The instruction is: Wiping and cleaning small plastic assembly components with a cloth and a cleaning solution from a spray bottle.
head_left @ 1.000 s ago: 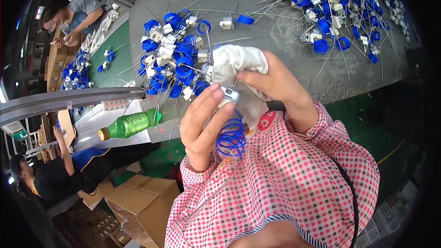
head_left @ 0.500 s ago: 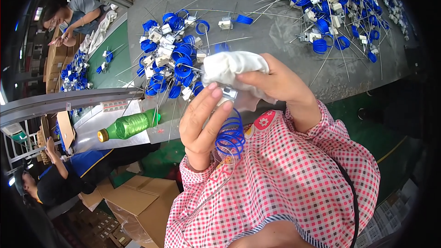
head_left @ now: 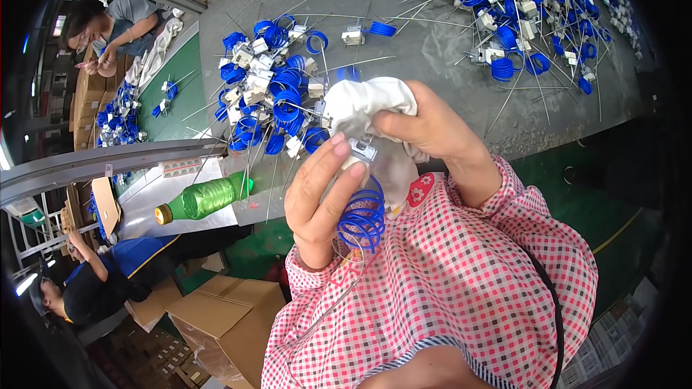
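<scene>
Between the fingertips and thumb of my left hand is a small capillary thermostat with a metal-topped body. Its blue coiled tube hangs below, in front of my checked sleeve and smock, and a thin bare end trails downward. My right hand is closed round a bunched white cloth, held just above the thermostat. Whether the cloth touches the metal top is hard to tell. Left of my hands, a pile of similar thermostats with blue coils lies on the grey table.
A larger heap of thermostats covers the table's far right. A green bottle lies on its side at the left edge, near a metal rail. Cardboard boxes stand below left. Two people are at the left.
My right hand and the cloth have lifted slightly off the thermostat, so more of its metal top shows. My left hand has shifted a little to the right, still gripping it.
</scene>
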`<state>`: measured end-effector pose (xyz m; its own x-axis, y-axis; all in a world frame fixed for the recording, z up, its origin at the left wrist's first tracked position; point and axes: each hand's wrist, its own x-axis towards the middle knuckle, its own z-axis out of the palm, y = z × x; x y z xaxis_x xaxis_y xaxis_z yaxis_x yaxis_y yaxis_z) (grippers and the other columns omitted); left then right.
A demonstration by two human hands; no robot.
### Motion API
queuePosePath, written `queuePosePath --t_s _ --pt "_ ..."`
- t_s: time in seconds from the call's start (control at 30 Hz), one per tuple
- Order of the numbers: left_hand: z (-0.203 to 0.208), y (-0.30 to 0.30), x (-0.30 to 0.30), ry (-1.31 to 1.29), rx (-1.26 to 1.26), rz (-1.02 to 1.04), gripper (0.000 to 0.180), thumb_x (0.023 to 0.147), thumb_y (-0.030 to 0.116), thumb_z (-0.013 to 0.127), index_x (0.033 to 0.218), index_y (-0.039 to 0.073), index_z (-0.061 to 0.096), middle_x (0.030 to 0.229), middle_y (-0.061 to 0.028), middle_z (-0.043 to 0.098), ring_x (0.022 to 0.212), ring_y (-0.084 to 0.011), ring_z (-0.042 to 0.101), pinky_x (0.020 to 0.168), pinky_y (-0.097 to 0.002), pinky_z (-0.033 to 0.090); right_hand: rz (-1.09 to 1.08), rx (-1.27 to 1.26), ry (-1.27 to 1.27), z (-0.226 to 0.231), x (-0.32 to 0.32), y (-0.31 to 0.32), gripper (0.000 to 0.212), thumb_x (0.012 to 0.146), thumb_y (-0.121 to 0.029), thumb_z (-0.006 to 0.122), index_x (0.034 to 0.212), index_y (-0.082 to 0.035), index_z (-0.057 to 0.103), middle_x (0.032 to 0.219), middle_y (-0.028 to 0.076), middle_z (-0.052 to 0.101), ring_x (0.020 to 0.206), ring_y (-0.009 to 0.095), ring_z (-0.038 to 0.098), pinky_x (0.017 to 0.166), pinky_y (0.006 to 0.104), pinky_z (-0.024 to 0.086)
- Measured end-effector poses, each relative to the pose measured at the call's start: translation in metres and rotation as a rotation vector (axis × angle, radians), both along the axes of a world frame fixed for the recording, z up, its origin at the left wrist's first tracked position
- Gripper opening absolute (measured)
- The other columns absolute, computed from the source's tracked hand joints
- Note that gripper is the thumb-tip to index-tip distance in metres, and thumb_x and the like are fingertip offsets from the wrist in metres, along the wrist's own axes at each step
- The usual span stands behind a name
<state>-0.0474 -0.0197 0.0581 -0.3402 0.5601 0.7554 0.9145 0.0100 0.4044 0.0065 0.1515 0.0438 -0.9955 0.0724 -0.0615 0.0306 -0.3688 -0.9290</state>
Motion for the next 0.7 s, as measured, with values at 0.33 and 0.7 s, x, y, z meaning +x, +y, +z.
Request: queuePosePath --t_s 0.33,0.7 --pt "-0.0004 0.0008 0.0002 -0.005 -0.006 -0.007 0.029 0.059 0.002 0.065 0.088 0.003 0.061 0.097 -0.0147 0.057 0.089 -0.0307 0.058 0.073 -0.0339 0.050 -0.024 -0.003 0.064 -0.0018 0.0004 -0.0024 0.033 0.073 -0.005 0.053 0.105 0.001 0.049 0.091 0.002 0.056 0.081 0.007 0.051 0.068 0.0216 0.042" --pt "-0.0040 0.0013 -0.0001 -0.006 0.023 0.000 0.030 0.060 0.001 0.065 0.089 0.003 0.060 0.097 -0.0152 0.057 0.090 -0.0315 0.057 0.073 -0.0345 0.050 -0.094 0.090 0.151 0.0004 0.0011 -0.0063 0.034 0.072 -0.004 0.052 0.106 0.002 0.049 0.091 0.002 0.056 0.080 0.007 0.051 0.068 0.0210 0.042"
